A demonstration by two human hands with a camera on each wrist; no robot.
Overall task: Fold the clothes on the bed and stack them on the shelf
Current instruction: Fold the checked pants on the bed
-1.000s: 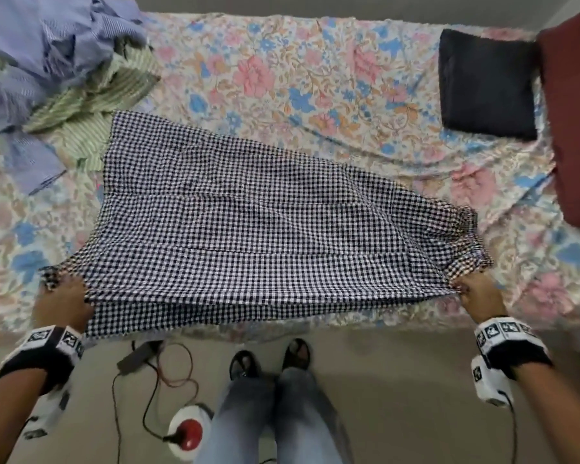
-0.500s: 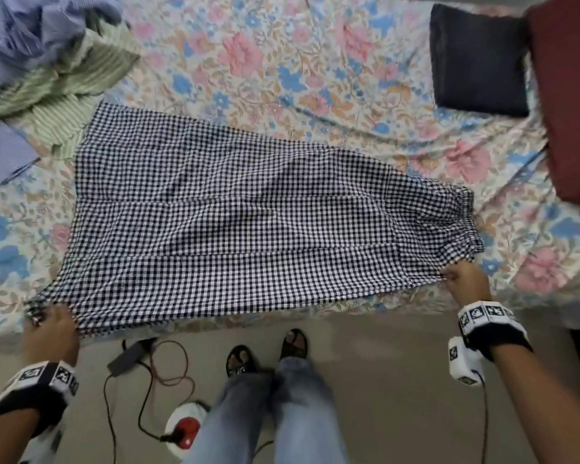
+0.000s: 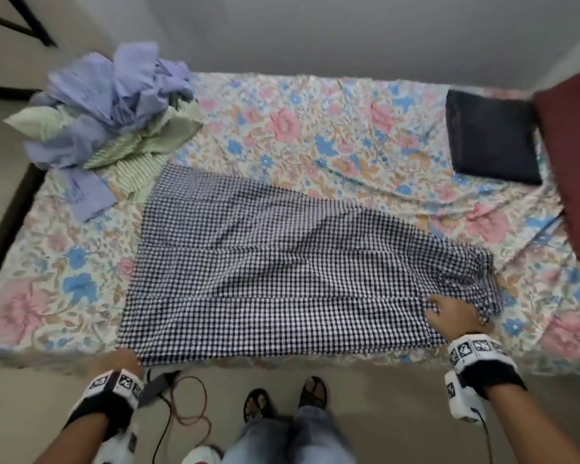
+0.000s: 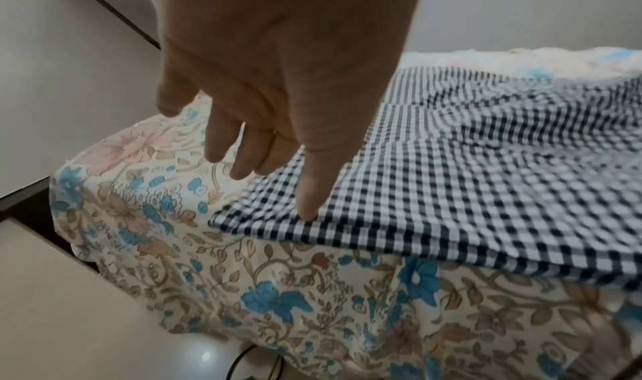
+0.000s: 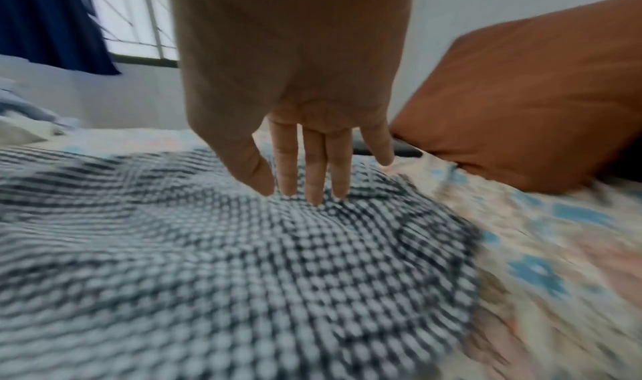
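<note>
**Checked garment laid flat, grips released**

Checked garment [image 3: 282,272] lies spread along the near edge of the bed [image 3: 315,128]. Right hand [image 3: 452,316], pinching the waistband corner a moment ago, now rests on the cloth with fingers [image 5: 314,171] straight and slightly apart. Left hand [image 3: 121,360] has let go too: fingers loose, thumb tip touching the hem corner. Spreading looks done; first fold likely next. Unfolded pile [image 3: 114,112] waits at the far left.
</note>
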